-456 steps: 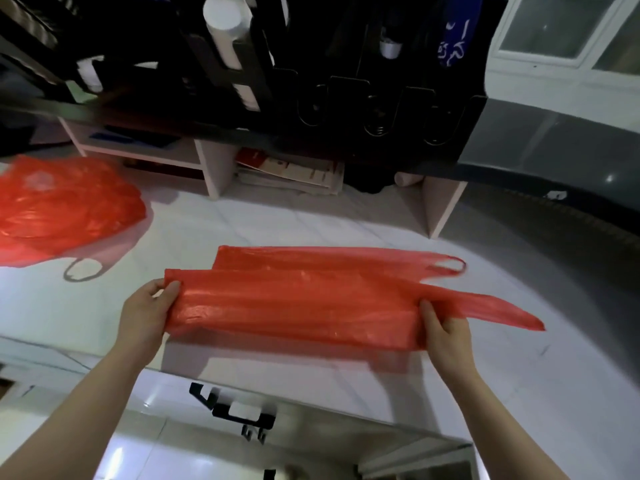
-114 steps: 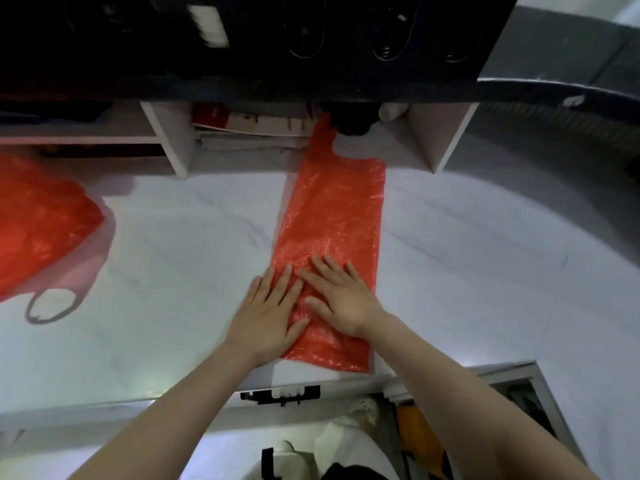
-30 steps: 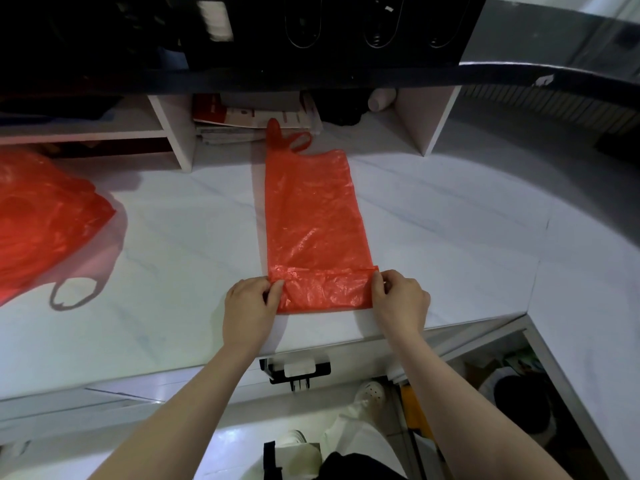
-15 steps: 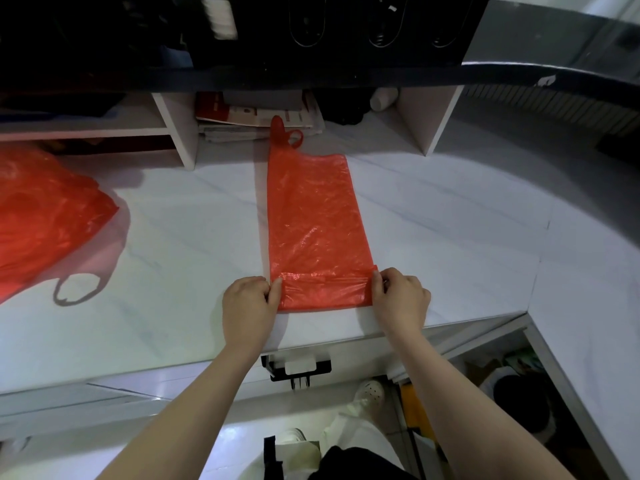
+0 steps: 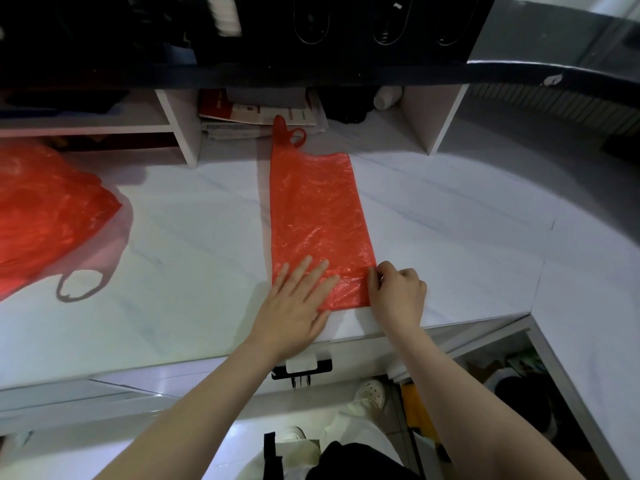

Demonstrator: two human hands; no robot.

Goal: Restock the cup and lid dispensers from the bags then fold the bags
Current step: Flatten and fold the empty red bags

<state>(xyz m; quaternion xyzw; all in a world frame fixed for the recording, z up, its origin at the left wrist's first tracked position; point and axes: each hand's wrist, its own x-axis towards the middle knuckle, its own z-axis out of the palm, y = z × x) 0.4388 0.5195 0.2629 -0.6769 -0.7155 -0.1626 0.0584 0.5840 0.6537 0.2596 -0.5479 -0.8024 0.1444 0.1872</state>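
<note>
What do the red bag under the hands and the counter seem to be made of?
Red bag: thin plastic film, it seems; it is crinkled, glossy and slightly see-through. Counter: probably polished marble or an imitation; white, with faint grey veins and a soft sheen.

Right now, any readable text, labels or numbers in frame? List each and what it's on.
None legible.
Red and white printed papers on the shelf under the counter top: print too blurred to read.
Flat red bag and crumpled red bag: no print visible.
Black clip at the counter edge: no markings readable.
</note>
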